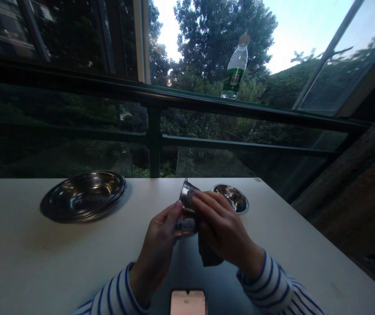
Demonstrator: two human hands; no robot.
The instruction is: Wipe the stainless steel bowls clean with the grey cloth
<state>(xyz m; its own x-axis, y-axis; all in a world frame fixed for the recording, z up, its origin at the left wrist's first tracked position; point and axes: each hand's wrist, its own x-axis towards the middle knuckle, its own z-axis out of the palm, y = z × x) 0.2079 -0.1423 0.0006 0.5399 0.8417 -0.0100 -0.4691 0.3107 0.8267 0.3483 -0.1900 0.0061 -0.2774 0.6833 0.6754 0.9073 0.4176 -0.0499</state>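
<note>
My left hand (159,243) grips a small shiny steel bowl (186,209) tilted on its edge above the white table (26,262). My right hand (222,227) presses a dark cloth (208,256) against the bowl's side, fingers curled over it; part of the cloth hangs below the palm. Both sleeves are white with blue stripes. A second small steel bowl (233,197) rests on the table just behind my right hand.
A stack of large steel plates (84,197) lies at the left of the table. A phone (187,302) lies at the near edge. A plastic water bottle (236,68) stands on the dark railing (207,105) beyond. The table's right edge drops off beside a brick wall.
</note>
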